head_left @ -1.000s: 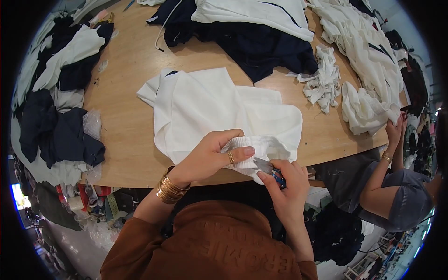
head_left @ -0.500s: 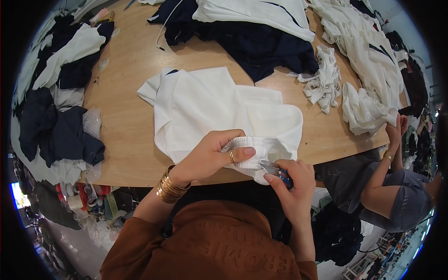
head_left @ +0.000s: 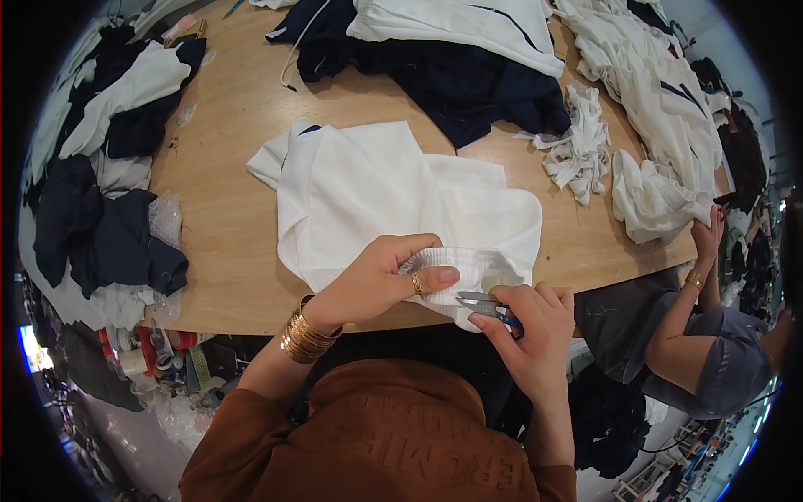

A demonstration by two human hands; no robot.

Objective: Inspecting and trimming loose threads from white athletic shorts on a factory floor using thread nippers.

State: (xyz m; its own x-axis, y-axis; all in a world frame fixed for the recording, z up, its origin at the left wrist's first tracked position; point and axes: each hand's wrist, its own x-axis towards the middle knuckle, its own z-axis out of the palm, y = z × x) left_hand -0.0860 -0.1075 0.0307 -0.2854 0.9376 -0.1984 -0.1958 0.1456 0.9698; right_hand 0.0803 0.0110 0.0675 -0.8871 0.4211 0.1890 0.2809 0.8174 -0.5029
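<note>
Pinching elastic edge [head_left: 470, 268], left hand [head_left: 385, 280], gripping snips [head_left: 493, 309], right hand [head_left: 535, 329], white garment [head_left: 360, 184] spread beyond hands

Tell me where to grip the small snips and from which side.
Take the snips by the blue handle, probably best from the person's right, thumb and fingers on opposite sides. The pointed metal blades face left toward the gathered band of the white garment, while the handle lies at the right, within the right hand.
</note>
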